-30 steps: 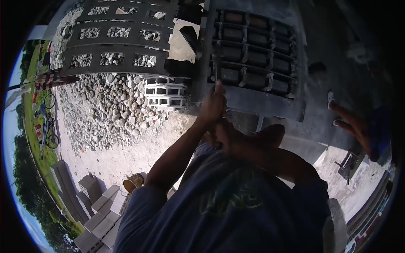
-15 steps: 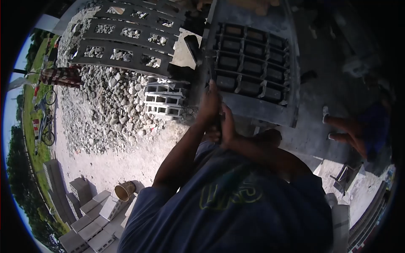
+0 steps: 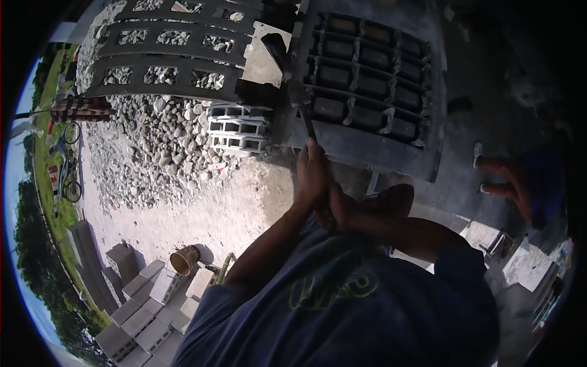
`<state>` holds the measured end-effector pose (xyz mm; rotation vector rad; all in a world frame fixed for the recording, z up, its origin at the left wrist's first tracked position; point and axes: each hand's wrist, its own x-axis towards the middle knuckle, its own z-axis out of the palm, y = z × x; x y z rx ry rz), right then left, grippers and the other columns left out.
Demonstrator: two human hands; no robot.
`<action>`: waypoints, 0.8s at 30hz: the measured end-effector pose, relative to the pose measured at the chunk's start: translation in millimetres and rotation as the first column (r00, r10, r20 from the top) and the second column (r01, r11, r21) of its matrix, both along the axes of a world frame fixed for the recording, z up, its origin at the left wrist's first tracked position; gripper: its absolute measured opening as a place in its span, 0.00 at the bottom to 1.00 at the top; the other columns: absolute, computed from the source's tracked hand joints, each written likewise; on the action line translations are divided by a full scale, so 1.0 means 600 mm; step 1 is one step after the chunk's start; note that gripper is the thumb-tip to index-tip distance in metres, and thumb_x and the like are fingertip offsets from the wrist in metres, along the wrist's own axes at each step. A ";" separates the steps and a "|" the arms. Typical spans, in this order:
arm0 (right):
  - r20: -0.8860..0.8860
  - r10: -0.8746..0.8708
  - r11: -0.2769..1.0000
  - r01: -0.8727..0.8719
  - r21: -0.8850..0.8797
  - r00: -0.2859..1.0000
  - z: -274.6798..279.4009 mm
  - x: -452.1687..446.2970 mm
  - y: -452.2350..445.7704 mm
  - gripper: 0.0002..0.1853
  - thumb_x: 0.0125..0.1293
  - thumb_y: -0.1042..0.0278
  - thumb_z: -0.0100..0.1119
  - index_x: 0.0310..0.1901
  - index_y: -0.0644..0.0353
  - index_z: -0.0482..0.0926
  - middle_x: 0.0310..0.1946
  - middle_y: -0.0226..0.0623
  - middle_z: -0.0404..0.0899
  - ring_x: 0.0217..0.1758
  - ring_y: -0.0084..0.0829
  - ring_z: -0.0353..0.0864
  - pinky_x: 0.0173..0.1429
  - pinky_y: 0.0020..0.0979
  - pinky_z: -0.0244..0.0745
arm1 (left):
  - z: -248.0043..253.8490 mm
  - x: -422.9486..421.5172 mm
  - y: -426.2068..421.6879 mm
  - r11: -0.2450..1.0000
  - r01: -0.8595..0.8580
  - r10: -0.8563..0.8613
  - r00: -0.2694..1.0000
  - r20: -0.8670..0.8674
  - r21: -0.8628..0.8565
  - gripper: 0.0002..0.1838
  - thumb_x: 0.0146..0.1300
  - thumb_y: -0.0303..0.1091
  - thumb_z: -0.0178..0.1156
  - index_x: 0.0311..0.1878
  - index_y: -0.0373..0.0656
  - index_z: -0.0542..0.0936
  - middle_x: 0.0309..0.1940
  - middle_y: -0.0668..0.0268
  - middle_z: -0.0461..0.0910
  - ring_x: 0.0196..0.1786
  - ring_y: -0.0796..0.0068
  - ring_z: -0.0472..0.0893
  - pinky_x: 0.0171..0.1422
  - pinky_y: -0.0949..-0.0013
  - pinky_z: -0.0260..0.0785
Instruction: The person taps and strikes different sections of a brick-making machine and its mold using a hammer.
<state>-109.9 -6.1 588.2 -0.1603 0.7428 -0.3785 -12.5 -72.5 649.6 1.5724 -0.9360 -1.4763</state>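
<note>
My left hand [image 3: 313,177] is wrapped round the handle of a long-handled hammer [image 3: 309,126]. Below it, close to my body, my right hand [image 3: 337,207] is closed on the lower end of the same handle, which the hands mostly hide. The dark hammer head lies by the left edge of a metal mould [image 3: 367,73] with a grid of rectangular cells; whether it touches the mould I cannot tell. Grey-brown material shows inside the cells. The mould rests on a flat metal plate [image 3: 391,150] in front of me.
On the left are slatted dark panels [image 3: 165,88] over a gravel heap [image 3: 165,134], and stacked pale hollow blocks [image 3: 238,127]. A bucket [image 3: 183,261] stands by more concrete blocks [image 3: 137,312]. Another person [image 3: 520,183] is at the right; a bicycle [image 3: 70,162] is far left.
Both hands and the hammer have drawn back towards my body, away from the mould's middle. The view has shifted a little, so the mould sits higher in it. The grip stays closed.
</note>
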 end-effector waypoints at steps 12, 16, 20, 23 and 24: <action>-0.288 0.364 0.861 -0.438 -0.259 0.886 -0.019 -0.039 -0.018 0.19 0.68 0.58 0.38 0.51 0.65 0.65 0.31 0.45 0.77 0.25 0.33 0.80 0.32 0.32 0.75 | -0.064 -0.011 0.027 0.986 -0.088 0.112 0.979 -0.169 0.142 0.25 0.71 0.54 0.34 0.28 0.44 0.66 0.18 0.71 0.65 0.20 0.82 0.64 0.24 0.76 0.60; -0.278 0.005 0.895 -0.128 -0.426 0.961 0.057 -0.015 -0.015 0.20 0.68 0.57 0.39 0.54 0.62 0.63 0.37 0.45 0.75 0.32 0.34 0.78 0.39 0.34 0.73 | 0.049 -0.029 0.006 0.996 0.044 -0.057 0.980 -0.188 -0.076 0.26 0.70 0.57 0.35 0.28 0.43 0.65 0.18 0.71 0.64 0.20 0.82 0.64 0.23 0.76 0.59; -0.215 -0.450 0.648 0.151 -0.747 0.867 0.072 0.004 -0.045 0.21 0.69 0.56 0.40 0.57 0.60 0.61 0.43 0.45 0.72 0.39 0.35 0.76 0.45 0.35 0.71 | 0.055 -0.010 0.000 0.702 0.397 -0.435 0.897 0.085 -0.591 0.29 0.65 0.61 0.41 0.27 0.41 0.65 0.16 0.70 0.64 0.19 0.83 0.65 0.21 0.77 0.57; -0.175 -0.475 0.741 0.285 -0.608 0.862 0.053 -0.003 -0.031 0.22 0.69 0.56 0.41 0.59 0.58 0.60 0.48 0.45 0.71 0.44 0.36 0.74 0.49 0.36 0.69 | 0.012 -0.039 0.015 0.785 0.383 -0.509 0.847 -0.154 -0.488 0.25 0.69 0.54 0.40 0.25 0.42 0.65 0.14 0.71 0.63 0.17 0.83 0.64 0.21 0.77 0.56; -0.173 -0.454 0.800 0.315 -0.511 0.874 0.048 -0.003 -0.022 0.22 0.69 0.55 0.41 0.60 0.58 0.59 0.49 0.45 0.70 0.46 0.36 0.74 0.51 0.37 0.68 | -0.030 -0.042 0.024 0.903 0.409 -0.427 0.891 -0.153 -0.133 0.24 0.70 0.53 0.38 0.24 0.44 0.65 0.14 0.72 0.62 0.18 0.84 0.64 0.21 0.77 0.56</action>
